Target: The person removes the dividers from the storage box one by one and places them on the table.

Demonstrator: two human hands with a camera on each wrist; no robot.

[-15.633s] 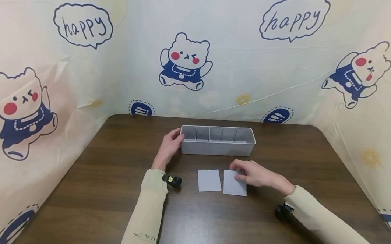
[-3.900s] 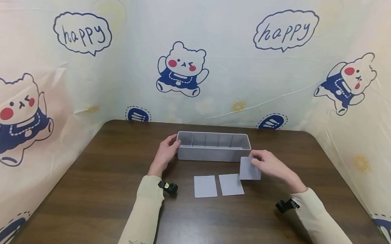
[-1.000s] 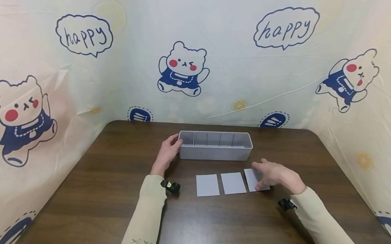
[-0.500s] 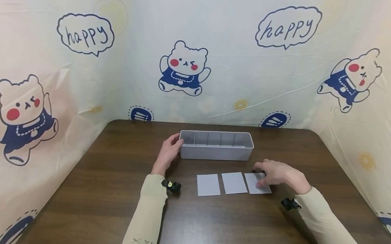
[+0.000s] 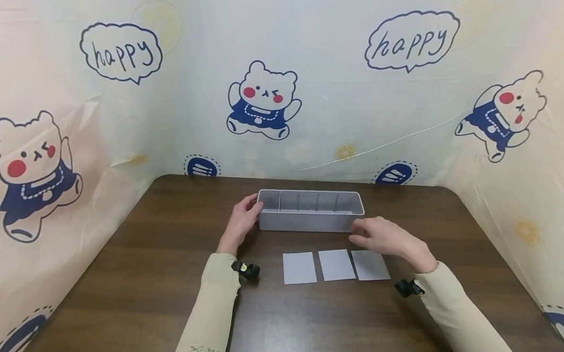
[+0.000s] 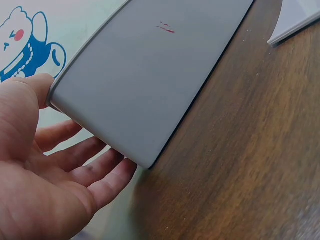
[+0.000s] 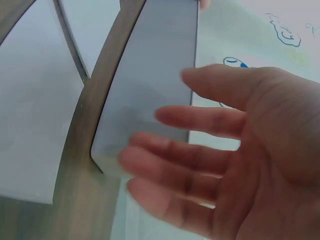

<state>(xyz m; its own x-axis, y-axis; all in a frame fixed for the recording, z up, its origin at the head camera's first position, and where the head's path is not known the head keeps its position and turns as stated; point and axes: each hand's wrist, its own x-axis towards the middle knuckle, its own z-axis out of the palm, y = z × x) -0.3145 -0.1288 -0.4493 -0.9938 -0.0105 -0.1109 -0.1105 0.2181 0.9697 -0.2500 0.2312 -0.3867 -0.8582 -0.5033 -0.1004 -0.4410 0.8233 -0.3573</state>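
A long grey divided box (image 5: 310,222) stands at the back of the table. My left hand (image 5: 239,221) holds its left end; in the left wrist view the thumb hooks over the rim and the fingers lie against the end wall. In front of the box lie three white square cards in a row: left card (image 5: 299,268), middle card (image 5: 337,265) and right card (image 5: 371,267). My right hand (image 5: 388,237) hovers by the box's front right corner, above the right card's far edge. Its fingers are spread with nothing between them, slightly blurred in the right wrist view.
Thin partitions (image 5: 317,201) split the inside of the box; its floor is mostly hidden by the front wall. The brown wooden table (image 5: 303,326) reaches back to a printed curtain (image 5: 323,114) that also hangs at both sides.
The right hand held a card 3.9 seconds ago, then laid it right of the other two and let go. It has since moved up and left to the box. The left hand stays put.
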